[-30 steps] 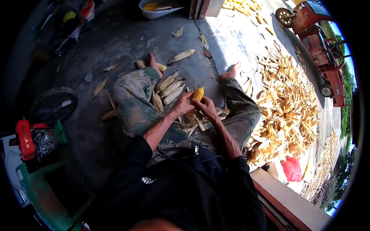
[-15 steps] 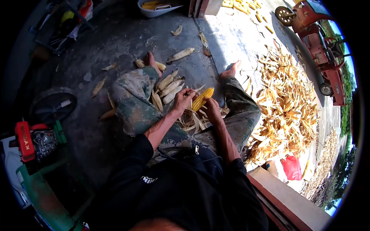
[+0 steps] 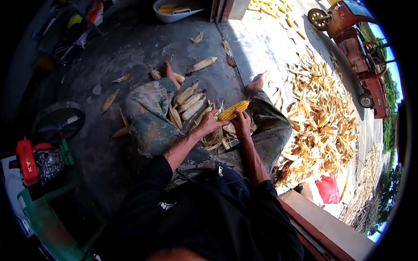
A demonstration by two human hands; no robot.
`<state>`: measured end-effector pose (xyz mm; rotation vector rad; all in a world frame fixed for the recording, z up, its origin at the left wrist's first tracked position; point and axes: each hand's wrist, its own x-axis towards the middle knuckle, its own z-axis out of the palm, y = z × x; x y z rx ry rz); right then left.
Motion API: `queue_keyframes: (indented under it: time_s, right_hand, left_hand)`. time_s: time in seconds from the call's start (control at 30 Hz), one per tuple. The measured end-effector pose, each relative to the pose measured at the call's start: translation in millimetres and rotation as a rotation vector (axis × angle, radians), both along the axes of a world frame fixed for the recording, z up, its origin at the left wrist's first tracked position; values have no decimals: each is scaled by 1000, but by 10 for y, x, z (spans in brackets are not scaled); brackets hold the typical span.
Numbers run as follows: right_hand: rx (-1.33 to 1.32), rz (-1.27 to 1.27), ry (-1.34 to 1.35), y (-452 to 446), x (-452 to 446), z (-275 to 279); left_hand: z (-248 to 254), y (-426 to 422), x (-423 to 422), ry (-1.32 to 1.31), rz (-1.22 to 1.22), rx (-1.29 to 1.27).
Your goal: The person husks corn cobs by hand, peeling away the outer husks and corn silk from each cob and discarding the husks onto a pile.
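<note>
A bare yellow corn cob lies slanted between my hands, over loose husks. My right hand grips it from below, near its upper right part. My left hand is at the cob's lower left end, its fingers closed near a pale husk; what they pinch is too small to make out. Between my legs, left of the hands, several husk-covered ears rest on the floor. Pulled-off husks lie below my hands.
A big heap of dry husks is at the right, with a red vehicle beyond. A white basin with cobs stands at the top. At the left is a machine with a red engine.
The cob came out from between my fingers and moved right, tilting flatter, with my right hand on it. My left hand left the cob's side, then came down to its lower left end.
</note>
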<state>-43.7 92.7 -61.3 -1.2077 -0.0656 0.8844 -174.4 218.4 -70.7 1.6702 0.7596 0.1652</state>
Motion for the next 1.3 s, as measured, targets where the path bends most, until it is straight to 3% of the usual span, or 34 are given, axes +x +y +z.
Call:
queue_keyframes:
  time_s: [0.13,0.43,0.57,0.7,0.77,0.83,0.87,0.93,1.03,1.13,1.17,1.2,1.3]
  right_hand:
    - [-128,88,-258,20,-144,-98]
    - [-183,148,-428,53,-305,82]
    - [-88,42,-191,40,-199,-30]
    - [-32,-15,-116,10,-107,-145]
    - [-65,-32,-197,11,-110,-119]
    - [-45,-54,-95,27,-101,-109]
    - [-51,-38,-90,-20,-79,-197]
    - [-151,-23,25,-59,-37,-348]
    - [-289,-56,204,-89,-42,-461]
    - [-236,70,-11,-120,-105,-476]
    - [-243,113,-148,-77,-142,-182]
    - [-220,72,-102,5,-137,-161]
    - [-189,38,-75,53,-87,-254]
  left_hand:
    - [144,20,-56,121,-206,-7]
    - [324,29,-124,102,-348,-67]
    - [145,47,-97,20,-439,-131]
    - [195,-12,-51,-122,-459,-358]
    - [185,-76,-53,-153,-379,-478]
    - [221,-140,-32,-279,-306,-432]
    - [306,-116,-30,-280,-321,-537]
    - [514,-167,-2,-337,-265,-622]
    - [299,-122,-3,-282,-299,-680]
    - [126,-92,-45,-235,-179,-557]
    - [100,-57,-54,-168,-98,-507]
    - [76,-28,-71,-168,-84,-510]
    - [263,42,-60,203,-320,-127]
